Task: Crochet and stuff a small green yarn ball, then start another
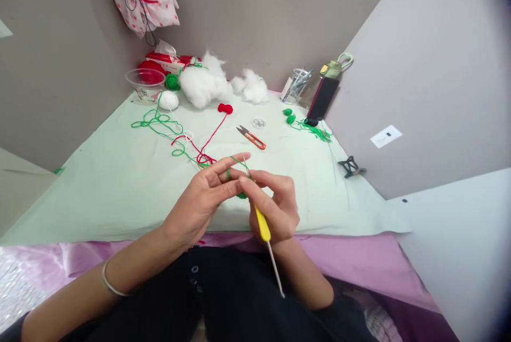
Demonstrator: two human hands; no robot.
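My right hand (pixel 277 203) grips a crochet hook (pixel 262 224) by its yellow handle; its metal shaft sticks out below, over my lap. My left hand (pixel 207 193) pinches a small green crochet piece (pixel 241 195), mostly hidden behind the fingers. Green yarn is wrapped round a left finger and runs up over the raised index finger to the hook's tip. The fingertips of both hands meet at the piece, just above the table's front edge. Orange-handled thread snips (pixel 252 138) lie beyond my hands, beside a small clear dish (pixel 258 123).
Loose green yarn (pixel 154 123) and a red crocheted piece (pixel 225 109) lie ahead. White stuffing (pixel 204 84), a white yarn ball (pixel 168 100) and a plastic tub (pixel 146 92) stand at the back. A phone (pixel 323 98) leans on a bottle (pixel 330 69) near green pieces (pixel 291 118) at right.
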